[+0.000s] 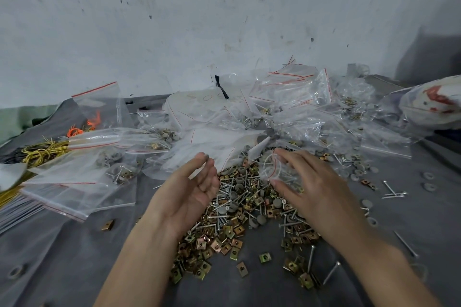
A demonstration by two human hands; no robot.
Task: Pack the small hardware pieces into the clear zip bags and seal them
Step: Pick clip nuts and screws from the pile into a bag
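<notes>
A heap of loose hardware [239, 209] lies on the grey cloth in front of me: brass square clip nuts, silver screws and grey round caps. My left hand [192, 187] hovers over the heap's left edge, palm turned inward, fingers relaxed and holding nothing. My right hand [311, 182] is over the heap's right side. Its thumb and fingers hold a small clear zip bag [274, 169] with a red seal line. Whether the bag's mouth is zipped I cannot tell.
Filled clear zip bags [294, 112] pile up against the white wall. More bags [74, 182] lie at left beside yellow rubber bands [42, 152] and orange ones [82, 127]. Stray screws [391, 192] and grey caps dot the cloth at right.
</notes>
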